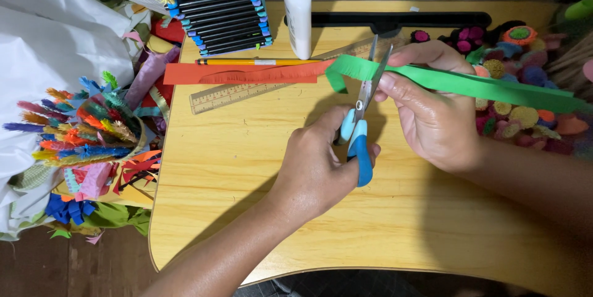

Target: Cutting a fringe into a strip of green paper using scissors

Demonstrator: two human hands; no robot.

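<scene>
Blue-handled scissors (361, 130) are gripped in the left hand (315, 167), blades parted around a green paper strip (469, 84) pinched taut over the wooden desk (259, 210) by the right hand (432, 111). Fingertips sit close; a slip could nick them. Thin, floppy paper could be cut crooked.

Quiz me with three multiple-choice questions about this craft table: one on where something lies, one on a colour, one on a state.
1. Where does the white glue bottle stand?
A. at the table's far edge
B. on the floor
C. in a hand

2. What colour is the paper strip at the blue-handled scissors?
A. yellow
B. green
C. purple

3. How are the scissor blades?
A. taped
B. open around the strip
C. lying flat on the table

Answers: 1 A, it stands upright beside the marker rack. 2 B, the right hand holds a green strip. 3 B, the left hand works the handles with the blades parted.
</scene>
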